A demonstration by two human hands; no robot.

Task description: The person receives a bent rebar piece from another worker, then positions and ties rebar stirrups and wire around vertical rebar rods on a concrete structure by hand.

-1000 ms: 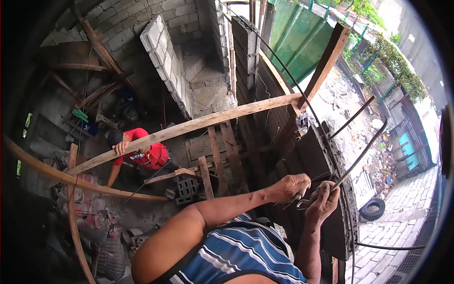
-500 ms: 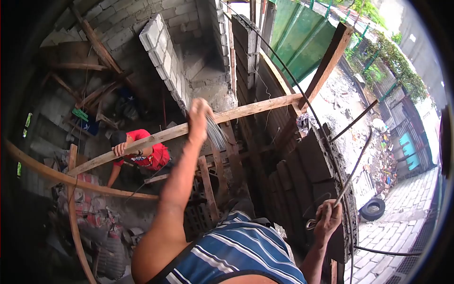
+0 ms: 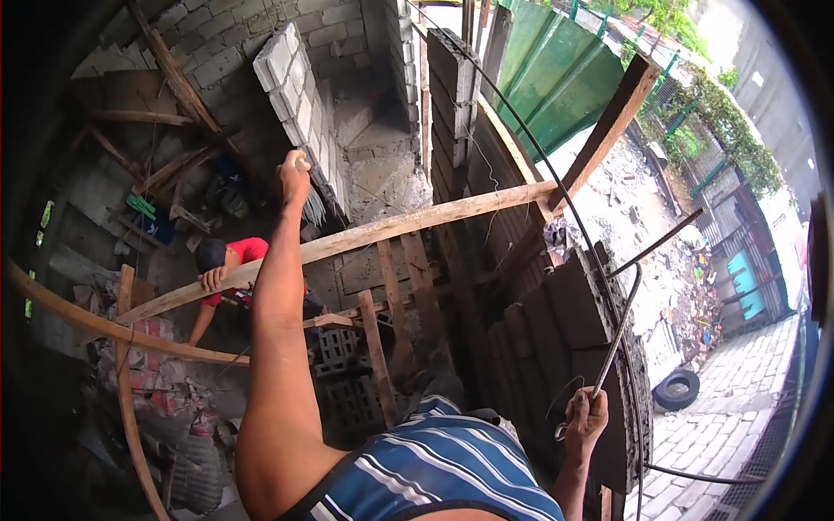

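My left hand (image 3: 295, 178), at the end of my outstretched arm, is closed on a bundle of thin grey wires (image 3: 315, 208). The strands hang below the fist, partly hidden by my wrist, above the long wooden beam (image 3: 373, 233). Low on the right, my right hand (image 3: 586, 418) is wrapped round a thin metal rod (image 3: 618, 334), which slants up and bends at its top. A small metal loop (image 3: 560, 431) sticks out on the left side of that fist. Beside it stands a rough block wall (image 3: 556, 321) with a long dark rebar (image 3: 530, 139) running past.
Below the beam a person in a red shirt (image 3: 249, 252) bends down, one hand (image 3: 214, 278) on the beam. An upright wooden post (image 3: 608, 130) meets its right end. Hollow blocks (image 3: 339, 352) lie below. Another rebar (image 3: 665, 239) juts outward; a tyre (image 3: 676, 390) lies outside.
My left hand has swung left and away from me with the wires. My right hand has moved slightly left and down, and the rod's top has shifted left.
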